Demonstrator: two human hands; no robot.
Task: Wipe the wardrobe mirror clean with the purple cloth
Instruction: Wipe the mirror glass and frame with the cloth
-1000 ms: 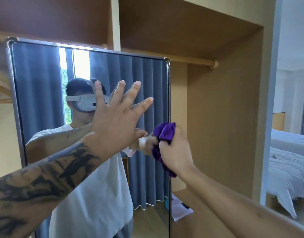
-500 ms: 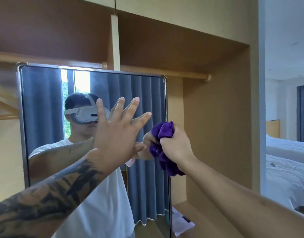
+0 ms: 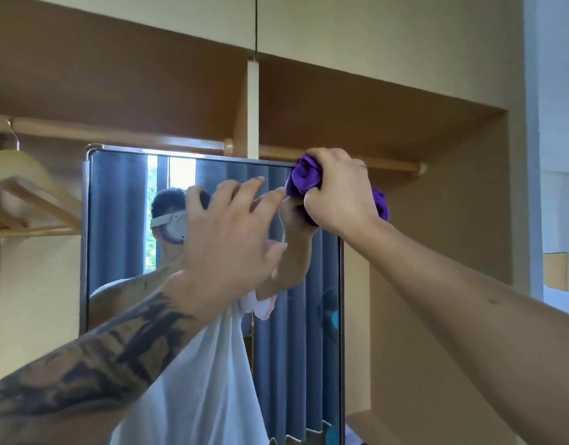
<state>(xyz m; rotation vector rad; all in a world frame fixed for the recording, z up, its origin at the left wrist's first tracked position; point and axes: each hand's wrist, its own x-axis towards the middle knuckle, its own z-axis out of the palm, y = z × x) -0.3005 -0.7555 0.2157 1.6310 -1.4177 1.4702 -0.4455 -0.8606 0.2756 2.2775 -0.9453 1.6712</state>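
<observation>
At the one mirror's (image 3: pixel 122 252) top corner, right hand (image 3: pixel 341 194) grips one purple cloth (image 3: pixel 304 179); left hand (image 3: pixel 225 239) spread loose.

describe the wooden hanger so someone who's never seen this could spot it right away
Start at the framed mirror standing in the wardrobe and look just past its left edge. The pale wooden hanger hangs there from the clothes rail, the only hanger in view and carrying no clothes.

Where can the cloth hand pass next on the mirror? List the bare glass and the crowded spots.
Bare glass: the mirror strip between its left frame and the left hand, and the part below the right hand. Crowded: the top right corner, where the purple cloth is bunched beside the left fingertips.
</observation>
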